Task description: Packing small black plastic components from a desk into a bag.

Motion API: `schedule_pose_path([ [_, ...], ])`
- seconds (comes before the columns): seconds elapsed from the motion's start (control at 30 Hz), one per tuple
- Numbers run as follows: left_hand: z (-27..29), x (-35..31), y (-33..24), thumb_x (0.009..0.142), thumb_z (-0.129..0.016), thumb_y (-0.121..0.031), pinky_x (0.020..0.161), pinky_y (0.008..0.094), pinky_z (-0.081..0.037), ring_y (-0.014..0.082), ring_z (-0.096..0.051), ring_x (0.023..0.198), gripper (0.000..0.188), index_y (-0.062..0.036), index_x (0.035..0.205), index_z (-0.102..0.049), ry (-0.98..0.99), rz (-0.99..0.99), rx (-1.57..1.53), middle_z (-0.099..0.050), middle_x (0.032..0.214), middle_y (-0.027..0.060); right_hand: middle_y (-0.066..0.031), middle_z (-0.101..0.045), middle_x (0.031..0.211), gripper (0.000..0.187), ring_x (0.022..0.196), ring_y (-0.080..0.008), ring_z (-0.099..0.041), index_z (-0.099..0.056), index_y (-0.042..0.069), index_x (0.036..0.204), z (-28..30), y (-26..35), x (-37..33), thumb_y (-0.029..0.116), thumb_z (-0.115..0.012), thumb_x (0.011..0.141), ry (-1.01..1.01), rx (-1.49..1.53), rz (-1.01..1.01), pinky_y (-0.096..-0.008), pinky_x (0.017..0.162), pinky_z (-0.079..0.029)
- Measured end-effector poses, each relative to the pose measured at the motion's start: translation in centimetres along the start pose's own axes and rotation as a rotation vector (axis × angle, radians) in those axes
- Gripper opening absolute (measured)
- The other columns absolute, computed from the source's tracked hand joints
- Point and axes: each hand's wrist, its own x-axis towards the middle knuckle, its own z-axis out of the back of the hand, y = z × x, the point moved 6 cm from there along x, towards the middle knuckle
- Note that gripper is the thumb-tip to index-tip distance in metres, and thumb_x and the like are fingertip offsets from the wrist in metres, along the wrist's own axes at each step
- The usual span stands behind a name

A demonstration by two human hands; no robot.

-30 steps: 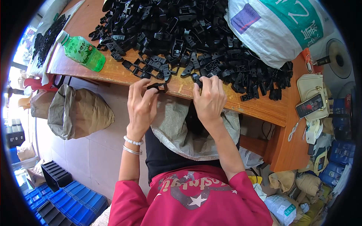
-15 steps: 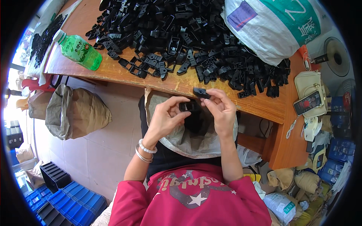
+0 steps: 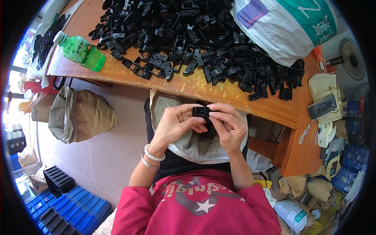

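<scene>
Between my two hands is a black plastic part (image 3: 201,112) with a rectangular frame shape. My left hand (image 3: 178,120) pinches its left side between thumb and fingers. At its right end my right hand (image 3: 229,123) is closed, its fingertips pressed on the part; the second, smaller black piece cannot be told apart from it here. Below them, an open woven sack (image 3: 184,150) sits across my lap against the table edge, dark inside under my fingers. On the wooden table (image 3: 188,86) lies a large pile of similar black plastic parts (image 3: 180,43).
A green drink bottle (image 3: 84,53) lies at the table's left. A white and green woven bag (image 3: 270,31) rests back right, near a phone (image 3: 322,107) on a cream handbag (image 3: 319,84). Brown sacks (image 3: 84,115) and blue crates (image 3: 80,207) stand on the floor at left.
My hands have come together. The black piece in my right hand has moved down and left from the table edge to meet the framed part in my left.
</scene>
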Motion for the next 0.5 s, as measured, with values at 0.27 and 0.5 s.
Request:
schedule_pose_path([
  [0.27, -0.4, -0.2, -0.6, 0.092, -0.060, -0.002, 0.070, 0.0239, -0.056, 0.0149, -0.070, 0.080, 0.033, 0.0080, 0.122, -0.055, 0.050, -0.054, 0.169, -0.071, 0.085, 0.0129, -0.0134, -0.069, 0.100, 0.012, 0.095, -0.0233, -0.066, -0.070, -0.004, 0.088, 0.5, -1.1, -0.9, -0.009, -0.068, 0.078, -0.086, 0.141, -0.154, -0.0316, 0.083, -0.052],
  [0.5, -1.4, -0.9, -2.5, 0.086, -0.064, 0.002, 0.065, 0.0264, -0.055, 0.0166, -0.071, 0.075, 0.037, -0.0027, 0.122, -0.057, -0.088, -0.406, 0.471, -0.070, 0.093, 0.0130, -0.0156, -0.062, 0.118, 0.027, 0.110, -0.0237, -0.058, -0.063, -0.005, 0.112, -0.1, -1.9, -1.1, 0.002, -0.066, 0.086, -0.050, 0.232, -0.280, -0.0322, 0.096, -0.044],
])
